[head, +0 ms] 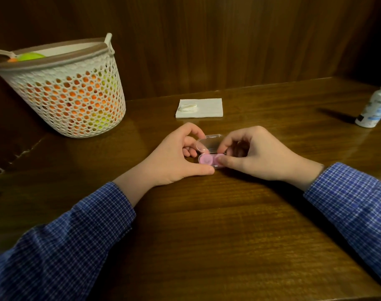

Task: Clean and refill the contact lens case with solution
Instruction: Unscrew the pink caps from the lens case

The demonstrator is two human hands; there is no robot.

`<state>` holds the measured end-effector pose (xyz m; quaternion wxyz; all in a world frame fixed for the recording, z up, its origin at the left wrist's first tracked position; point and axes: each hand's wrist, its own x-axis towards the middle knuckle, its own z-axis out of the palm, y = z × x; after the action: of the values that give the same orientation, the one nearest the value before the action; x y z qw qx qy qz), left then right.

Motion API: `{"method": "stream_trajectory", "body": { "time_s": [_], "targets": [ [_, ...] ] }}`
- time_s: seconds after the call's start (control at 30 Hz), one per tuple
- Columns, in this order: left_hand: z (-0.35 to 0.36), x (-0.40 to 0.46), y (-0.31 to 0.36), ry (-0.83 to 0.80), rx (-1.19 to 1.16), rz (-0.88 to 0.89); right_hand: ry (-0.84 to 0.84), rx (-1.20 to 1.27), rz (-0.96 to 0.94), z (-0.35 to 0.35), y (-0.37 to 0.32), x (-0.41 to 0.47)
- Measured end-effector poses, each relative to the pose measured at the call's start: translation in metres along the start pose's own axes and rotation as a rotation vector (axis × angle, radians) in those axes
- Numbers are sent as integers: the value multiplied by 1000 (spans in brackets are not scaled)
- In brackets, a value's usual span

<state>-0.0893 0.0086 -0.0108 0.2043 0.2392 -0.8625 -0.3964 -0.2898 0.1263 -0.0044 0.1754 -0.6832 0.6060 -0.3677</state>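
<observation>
left hand (174, 157) fingers | pinch pink lens case (209, 159) | right hand (256, 157) opposite

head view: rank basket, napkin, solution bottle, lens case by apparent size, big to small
1. basket, by far the largest.
2. napkin.
3. solution bottle, but the frame edge cuts it off, so its rank against the napkin is unsure.
4. lens case, smallest, partly covered by both hands.
</observation>
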Motion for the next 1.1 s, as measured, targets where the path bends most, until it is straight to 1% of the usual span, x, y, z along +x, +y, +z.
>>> {"method": "stream_trajectory", "body": {
  "time_s": [0.33,0.4,0.5,0.63,0.83,0.9,1.03,1.1],
  "targets": [
    [0,-3,2,16,30,32,15,50,22,-1,-3,0],
    [1,-3,2,15,34,36,27,102,38,-2,-5,0],
    [1,-3,3,26,44,39,22,264,105,-9,-4,2],
    [1,-4,3,41,43,33,-73,470,240,-17,1,5],
    [1,-5,3,56,59,39,-200,579,270,-25,7,8],
    [2,-6,2,68,108,51,-221,564,258,-26,7,8],
    [2,-9,0,76,349,110,-220,576,263,-24,8,9],
    [0,-9,0,83,397,115,-223,584,272,-24,10,9]
  ]
}}
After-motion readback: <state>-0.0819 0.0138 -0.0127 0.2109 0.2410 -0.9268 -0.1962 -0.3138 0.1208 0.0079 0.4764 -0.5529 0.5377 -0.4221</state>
